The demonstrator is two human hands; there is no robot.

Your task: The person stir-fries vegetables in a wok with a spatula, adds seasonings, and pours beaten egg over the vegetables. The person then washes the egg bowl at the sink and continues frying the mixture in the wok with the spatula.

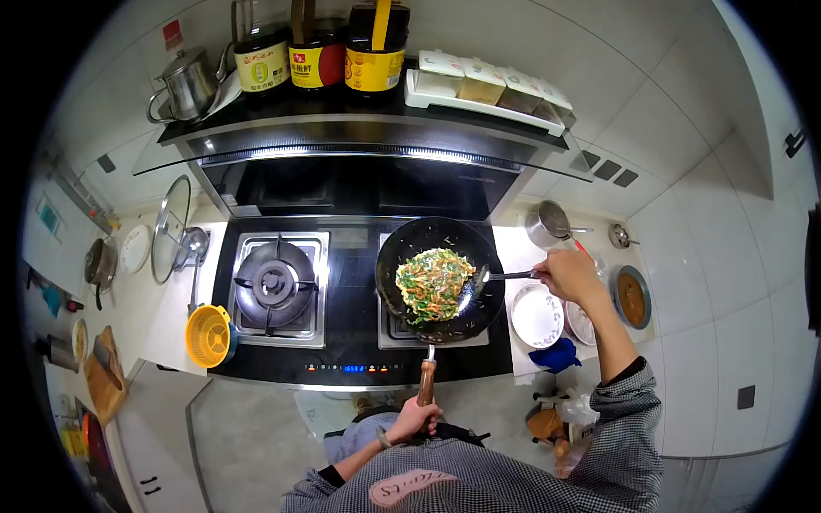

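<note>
My left hand point(413, 421) is wrapped round the brown wooden handle point(427, 380) of a black wok point(395, 244), which sits on the right burner. In the wok lies a flat round mass of food point(434, 285), green and orange pieces bound together like a vegetable pancake. My right hand point(570, 275) grips the handle of a spatula point(510, 275). Its blade reaches into the wok at the right edge of the food. Just below my right hand stands a white bowl point(537, 315).
The left burner point(274, 284) has no pan on it. A yellow basket point(210, 336), a glass lid point(171, 229) and a ladle point(196, 244) are on the left counter. On the right stand a metal pot point(546, 224) and a bowl of brown liquid point(631, 297). Sauce jars point(375, 70) line the shelf above.
</note>
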